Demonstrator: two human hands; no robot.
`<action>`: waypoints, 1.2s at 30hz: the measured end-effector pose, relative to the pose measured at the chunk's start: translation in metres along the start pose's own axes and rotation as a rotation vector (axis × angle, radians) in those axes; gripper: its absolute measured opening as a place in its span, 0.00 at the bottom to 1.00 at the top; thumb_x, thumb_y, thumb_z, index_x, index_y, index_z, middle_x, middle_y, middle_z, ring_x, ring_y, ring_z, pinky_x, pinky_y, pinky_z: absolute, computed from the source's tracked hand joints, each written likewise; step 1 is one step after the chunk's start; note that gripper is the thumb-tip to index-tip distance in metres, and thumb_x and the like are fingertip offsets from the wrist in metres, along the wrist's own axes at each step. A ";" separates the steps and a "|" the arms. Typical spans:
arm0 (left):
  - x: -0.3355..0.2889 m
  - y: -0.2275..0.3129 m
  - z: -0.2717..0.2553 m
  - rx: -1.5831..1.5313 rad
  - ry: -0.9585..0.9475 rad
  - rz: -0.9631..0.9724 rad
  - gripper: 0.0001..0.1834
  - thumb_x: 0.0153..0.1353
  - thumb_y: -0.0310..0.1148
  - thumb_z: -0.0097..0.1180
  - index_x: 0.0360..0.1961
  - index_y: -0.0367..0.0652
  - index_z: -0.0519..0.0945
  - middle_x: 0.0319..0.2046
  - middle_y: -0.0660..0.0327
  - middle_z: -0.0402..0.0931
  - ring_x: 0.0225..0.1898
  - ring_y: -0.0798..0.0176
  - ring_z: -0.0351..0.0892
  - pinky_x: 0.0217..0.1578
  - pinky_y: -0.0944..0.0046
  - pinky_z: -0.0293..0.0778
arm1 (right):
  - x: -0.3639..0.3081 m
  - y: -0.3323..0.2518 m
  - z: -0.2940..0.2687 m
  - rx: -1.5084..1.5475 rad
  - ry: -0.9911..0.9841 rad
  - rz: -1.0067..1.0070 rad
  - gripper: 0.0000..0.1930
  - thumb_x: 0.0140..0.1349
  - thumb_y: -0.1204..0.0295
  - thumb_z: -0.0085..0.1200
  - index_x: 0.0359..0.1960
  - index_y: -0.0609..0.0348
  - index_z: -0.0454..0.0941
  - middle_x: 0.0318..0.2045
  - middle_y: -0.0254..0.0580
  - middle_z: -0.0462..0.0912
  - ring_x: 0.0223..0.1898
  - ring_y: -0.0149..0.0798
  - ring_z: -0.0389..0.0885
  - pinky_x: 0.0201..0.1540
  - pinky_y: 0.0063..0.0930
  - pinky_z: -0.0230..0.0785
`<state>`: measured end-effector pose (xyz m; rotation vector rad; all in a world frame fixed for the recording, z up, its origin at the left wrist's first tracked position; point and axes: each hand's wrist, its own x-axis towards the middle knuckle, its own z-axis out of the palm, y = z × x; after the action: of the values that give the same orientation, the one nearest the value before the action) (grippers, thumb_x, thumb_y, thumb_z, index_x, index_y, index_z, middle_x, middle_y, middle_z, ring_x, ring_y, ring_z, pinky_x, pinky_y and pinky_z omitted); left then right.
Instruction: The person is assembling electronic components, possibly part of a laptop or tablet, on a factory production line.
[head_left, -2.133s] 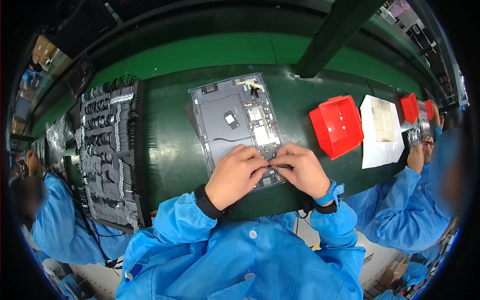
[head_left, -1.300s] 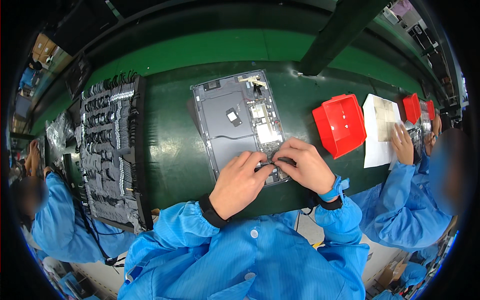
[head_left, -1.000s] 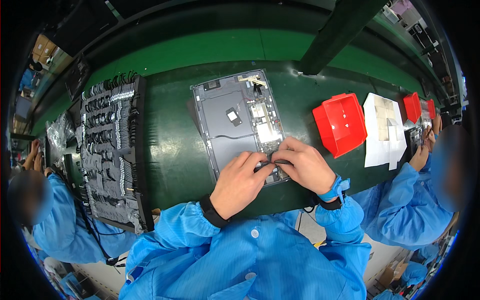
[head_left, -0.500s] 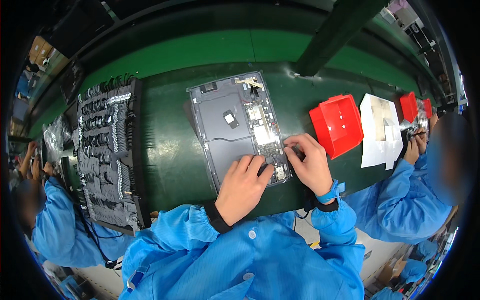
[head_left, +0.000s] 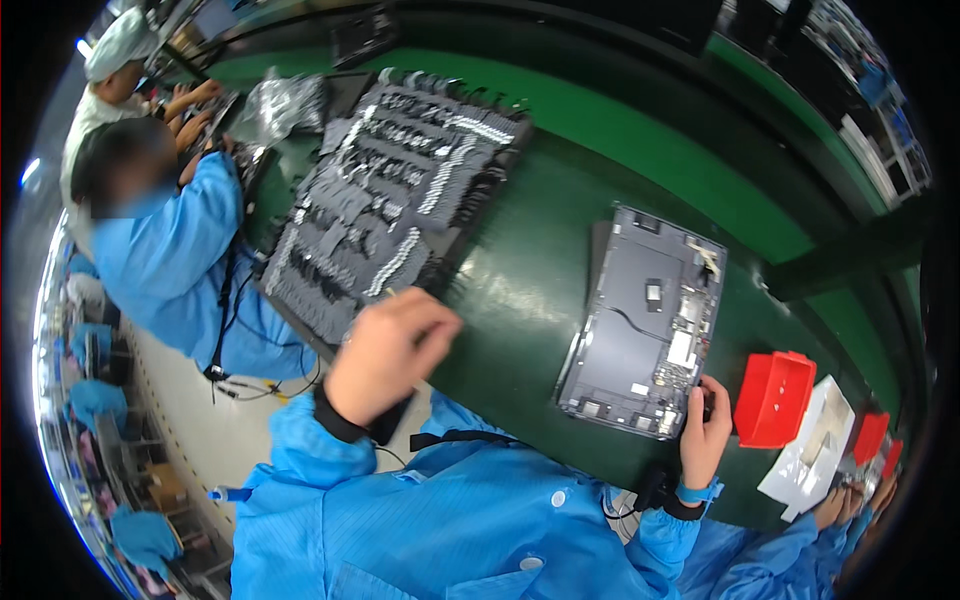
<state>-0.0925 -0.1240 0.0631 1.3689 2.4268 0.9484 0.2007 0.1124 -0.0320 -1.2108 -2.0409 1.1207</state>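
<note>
Left hand has swung leftward off the open laptop chassis, which sits farther right in view now that the head has turned. Largest is the dark green bench, spreading beneath the chassis. Well left of the chassis lies a wide black tray packed with rows of dark and silvery parts. The chassis itself is a grey shell, interior up, its circuit board exposed along one side. Farthest right of it lies a white sheet; nearer, on that side, stands a red bin. The left hand, blurred, is left of the chassis at the tray's near end, fingers curled; whether they hold anything cannot be told. At the chassis's lower right edge, the right hand closes narrowly around a small dark object of unclear kind. The step in hand looks like a reach toward the tray; the next move seems to call for a fine left-handed pinch.
</note>
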 end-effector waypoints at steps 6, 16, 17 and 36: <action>-0.061 -0.073 -0.061 0.148 -0.123 -0.291 0.06 0.49 0.23 0.62 0.30 0.36 0.81 0.27 0.55 0.77 0.29 0.57 0.79 0.31 0.63 0.75 | 0.002 -0.005 0.007 0.060 0.022 0.043 0.11 0.64 0.74 0.50 0.45 0.68 0.74 0.31 0.36 0.72 0.34 0.29 0.68 0.39 0.22 0.64; -0.064 -0.084 -0.026 0.160 0.085 -0.401 0.13 0.47 0.29 0.68 0.33 0.36 0.80 0.25 0.58 0.72 0.26 0.63 0.75 0.27 0.64 0.71 | -0.002 0.002 0.007 -0.071 0.054 -0.014 0.10 0.64 0.74 0.51 0.43 0.69 0.73 0.32 0.39 0.74 0.35 0.30 0.70 0.41 0.23 0.64; -0.063 -0.087 -0.024 0.222 0.116 -0.372 0.13 0.47 0.30 0.68 0.32 0.36 0.79 0.25 0.58 0.71 0.26 0.62 0.75 0.27 0.64 0.71 | -0.001 0.004 0.007 -0.079 0.052 -0.017 0.10 0.64 0.74 0.51 0.42 0.70 0.73 0.32 0.40 0.75 0.35 0.31 0.71 0.42 0.24 0.65; 0.020 0.038 0.080 -1.053 -0.287 -0.273 0.14 0.63 0.23 0.54 0.50 0.36 0.75 0.35 0.63 0.78 0.32 0.73 0.77 0.33 0.73 0.76 | -0.012 -0.056 -0.011 0.080 0.053 0.091 0.05 0.58 0.77 0.57 0.36 0.64 0.79 0.26 0.33 0.78 0.27 0.23 0.72 0.30 0.17 0.64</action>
<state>-0.0407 -0.0594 0.0273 0.6859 1.4236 1.4835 0.1886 0.0919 0.0214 -1.2910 -1.9005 1.1877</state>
